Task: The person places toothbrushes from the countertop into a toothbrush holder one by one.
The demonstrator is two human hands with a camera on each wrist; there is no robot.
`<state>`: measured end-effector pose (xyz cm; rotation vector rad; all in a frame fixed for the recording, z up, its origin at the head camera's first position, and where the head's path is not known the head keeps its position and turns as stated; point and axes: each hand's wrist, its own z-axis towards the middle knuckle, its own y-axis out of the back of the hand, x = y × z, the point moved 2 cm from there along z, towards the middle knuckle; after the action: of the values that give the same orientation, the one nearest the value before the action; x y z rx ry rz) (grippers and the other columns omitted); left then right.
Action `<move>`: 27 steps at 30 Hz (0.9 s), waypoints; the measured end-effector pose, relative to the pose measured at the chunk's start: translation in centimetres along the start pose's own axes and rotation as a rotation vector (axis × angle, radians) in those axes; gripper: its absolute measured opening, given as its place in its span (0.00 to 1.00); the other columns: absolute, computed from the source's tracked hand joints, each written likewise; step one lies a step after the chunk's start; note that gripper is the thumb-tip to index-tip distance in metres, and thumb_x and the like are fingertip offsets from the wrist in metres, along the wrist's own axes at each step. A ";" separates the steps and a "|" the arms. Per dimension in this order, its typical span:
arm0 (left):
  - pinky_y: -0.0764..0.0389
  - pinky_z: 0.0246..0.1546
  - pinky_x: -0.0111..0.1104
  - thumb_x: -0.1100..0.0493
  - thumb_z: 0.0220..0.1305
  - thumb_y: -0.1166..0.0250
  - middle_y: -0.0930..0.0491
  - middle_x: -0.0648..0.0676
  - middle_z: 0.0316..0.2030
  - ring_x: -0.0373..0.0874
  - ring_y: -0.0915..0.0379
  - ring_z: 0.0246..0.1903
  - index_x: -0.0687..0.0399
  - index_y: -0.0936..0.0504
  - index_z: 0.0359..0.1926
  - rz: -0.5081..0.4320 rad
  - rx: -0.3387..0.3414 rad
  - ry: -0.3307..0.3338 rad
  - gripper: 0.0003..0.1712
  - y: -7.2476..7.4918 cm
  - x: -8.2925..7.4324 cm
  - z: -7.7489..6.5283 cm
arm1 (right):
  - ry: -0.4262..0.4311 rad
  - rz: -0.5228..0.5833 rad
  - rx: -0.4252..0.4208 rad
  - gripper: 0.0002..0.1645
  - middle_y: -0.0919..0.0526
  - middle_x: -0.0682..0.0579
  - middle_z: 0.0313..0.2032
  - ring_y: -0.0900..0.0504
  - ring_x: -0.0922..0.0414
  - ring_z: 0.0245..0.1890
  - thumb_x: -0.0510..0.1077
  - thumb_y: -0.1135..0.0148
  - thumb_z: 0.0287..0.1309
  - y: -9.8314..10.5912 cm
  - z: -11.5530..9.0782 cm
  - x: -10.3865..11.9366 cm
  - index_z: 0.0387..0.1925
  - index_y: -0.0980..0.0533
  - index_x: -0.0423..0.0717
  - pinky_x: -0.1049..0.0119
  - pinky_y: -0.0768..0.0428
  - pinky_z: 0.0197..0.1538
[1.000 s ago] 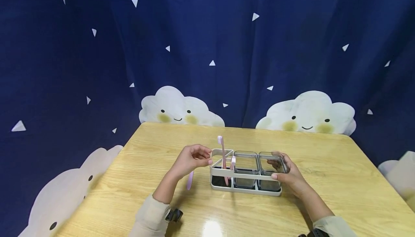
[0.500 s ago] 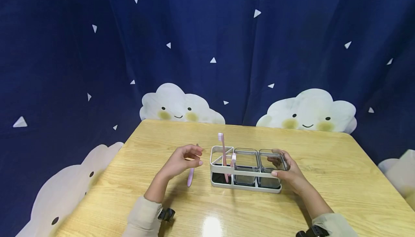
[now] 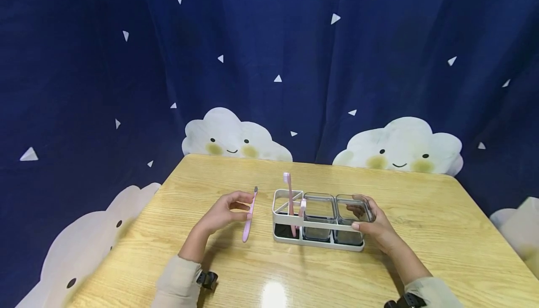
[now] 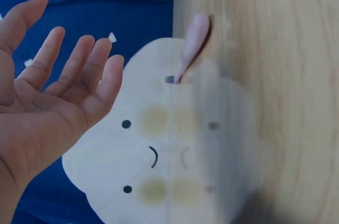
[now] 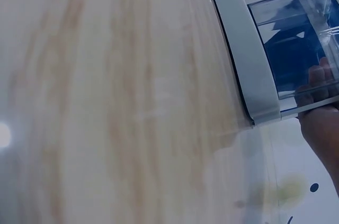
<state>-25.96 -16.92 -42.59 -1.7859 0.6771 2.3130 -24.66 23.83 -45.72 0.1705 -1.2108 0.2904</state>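
On the table lies a lilac toothbrush (image 3: 247, 230) with a grey head. My left hand (image 3: 222, 213) is just left of it, and the left wrist view shows the spread fingers apart from the lilac handle (image 4: 195, 36). To the right stands a white toothbrush holder (image 3: 290, 219) with a black base. Its divided left part holds a tall pink toothbrush (image 3: 291, 200) upright and a shorter one, its bristles (image 3: 302, 205) just above the rail. Two clear square cups fill the rest. My right hand (image 3: 379, 227) grips the right end, thumb in front and fingers behind the right cup (image 3: 347, 237).
The light wooden table (image 3: 320, 280) carries all this. Behind it hangs a dark blue curtain (image 3: 252, 41) with white triangles and clouds. A black band with a small device (image 3: 207, 280) sits on the left wrist.
My left hand has moved left, away from the holder's left end to beside the lilac toothbrush. The right hand and the holder have stayed in place.
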 end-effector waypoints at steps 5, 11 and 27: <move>0.24 0.44 0.38 0.70 0.53 0.33 0.27 0.64 0.49 0.65 0.31 0.49 0.68 0.27 0.54 -0.017 -0.006 0.051 0.25 0.6 0.9 0.1 | -0.016 0.013 0.011 0.38 0.28 0.40 0.51 0.28 0.51 0.53 0.27 0.39 0.46 0.0 0.0 -0.1 0.60 0.43 0.35 0.71 0.35 0.58; 0.23 0.42 0.37 0.67 0.53 0.33 0.31 0.70 0.52 0.58 0.29 0.46 0.71 0.30 0.57 -0.022 -0.012 0.138 0.29 0.7 1.7 0.9 | -0.027 0.019 0.019 0.39 0.28 0.39 0.51 0.29 0.51 0.54 0.27 0.39 0.46 0.0 -0.1 0.0 0.61 0.44 0.35 0.71 0.35 0.59; 0.24 0.45 0.46 0.72 0.55 0.36 0.37 0.69 0.59 0.62 0.33 0.51 0.66 0.35 0.62 -0.134 0.005 0.281 0.33 1.2 3.5 3.2 | -0.053 -0.042 0.029 0.41 0.27 0.38 0.52 0.28 0.56 0.54 0.27 0.39 0.46 0.3 0.3 0.1 0.62 0.45 0.36 0.72 0.34 0.57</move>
<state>-30.23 -17.21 -44.95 -2.1069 0.5785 1.9948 -25.01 24.07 -45.51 0.2292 -1.2542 0.2681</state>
